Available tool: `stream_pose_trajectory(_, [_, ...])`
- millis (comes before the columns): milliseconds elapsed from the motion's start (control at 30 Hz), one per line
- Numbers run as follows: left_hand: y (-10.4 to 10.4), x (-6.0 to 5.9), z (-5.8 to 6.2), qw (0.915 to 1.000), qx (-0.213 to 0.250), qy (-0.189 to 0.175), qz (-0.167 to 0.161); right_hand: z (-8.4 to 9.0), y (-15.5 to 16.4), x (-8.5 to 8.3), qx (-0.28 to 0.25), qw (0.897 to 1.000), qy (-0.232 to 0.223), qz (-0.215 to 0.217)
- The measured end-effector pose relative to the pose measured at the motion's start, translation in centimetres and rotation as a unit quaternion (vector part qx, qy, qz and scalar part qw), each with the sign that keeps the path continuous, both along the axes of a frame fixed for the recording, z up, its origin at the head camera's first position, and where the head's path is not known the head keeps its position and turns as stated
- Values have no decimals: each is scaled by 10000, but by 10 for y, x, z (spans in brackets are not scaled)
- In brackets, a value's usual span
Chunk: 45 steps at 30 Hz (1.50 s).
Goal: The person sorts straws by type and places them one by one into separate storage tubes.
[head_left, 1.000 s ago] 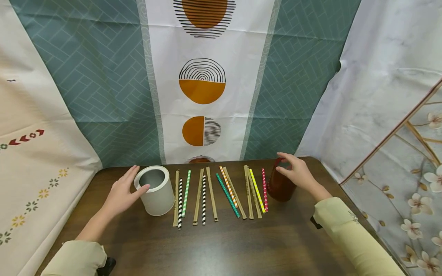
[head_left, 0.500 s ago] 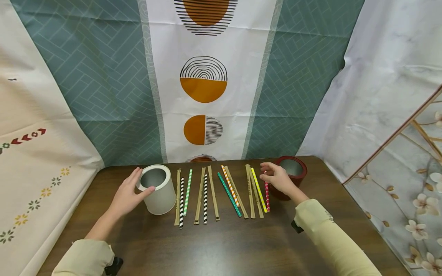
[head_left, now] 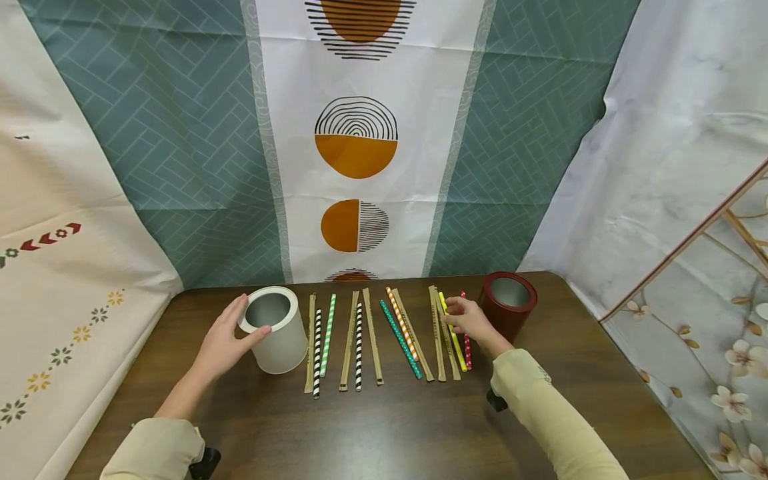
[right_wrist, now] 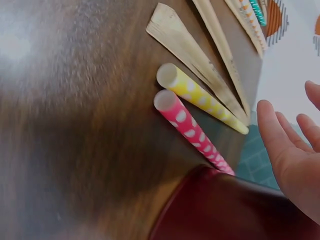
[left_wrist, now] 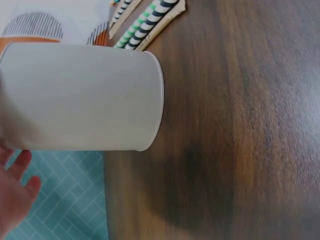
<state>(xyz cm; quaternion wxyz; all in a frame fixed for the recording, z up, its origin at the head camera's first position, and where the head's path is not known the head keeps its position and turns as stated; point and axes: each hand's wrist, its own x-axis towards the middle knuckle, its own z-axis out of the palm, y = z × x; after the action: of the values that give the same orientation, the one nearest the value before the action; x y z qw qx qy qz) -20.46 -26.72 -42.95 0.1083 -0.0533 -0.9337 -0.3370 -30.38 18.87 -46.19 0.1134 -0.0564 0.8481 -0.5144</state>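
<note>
This looks like a staged recording corner, because patterned cloths [head_left: 354, 153] hang as backdrops on all sides around a dark wooden surface [head_left: 396, 427].

We see even, soft light and faint shadows overhead, edges bowed, while the right wrist view blurs heavily.

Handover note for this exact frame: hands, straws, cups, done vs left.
Left hand: fingers curled round the white cup, which stands upright at the left end of the row.
Right hand: open, fingers over the yellow straw and pink straw, nothing lifted.
Dark red cup: upright at the right end, apart from the hand.
Straws and paper wrappers lie side by side on the table between the cups.
Done: nothing shows in either cup.
Left: probably every straw still to be picked up; which cup each goes in cannot be told.
</note>
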Motion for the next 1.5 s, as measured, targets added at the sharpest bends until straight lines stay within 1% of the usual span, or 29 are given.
stream_pose_trajectory(133, [-1,-1,-1,9996,258,-61,71,-9,-4,-6,-61,9998,-157,-57])
stream_pose_trajectory(267, [0,-1,0,9992,351,-146,130,-17,-7,-12,-101,9996,-220,-115])
stream_pose_trajectory(533, [-1,0,2,9970,525,-491,288,-27,-14,-17,-139,9990,-261,-325])
stream_pose_trajectory(833, [0,0,-4,9953,747,-486,382,-32,-26,-20,24,9974,-323,-641])
stream_pose_trajectory(1033, [1,1,-6,9941,896,-454,415,-40,-31,-25,296,9971,-101,-687])
stream_pose_trajectory(1167, [1,1,-8,9938,951,-385,425,-44,-35,-28,659,9947,242,-753])
stream_pose_trajectory(1267, [2,1,-9,9936,985,-366,423,-46,-37,-29,1044,9902,514,-776])
stream_pose_trajectory(1400, [2,1,-10,9932,1018,-389,419,-46,-39,-29,1342,9859,631,-781])
stream_pose_trajectory(1500, [2,1,-9,9928,1034,-425,421,-45,-40,-28,1428,9847,645,-761])
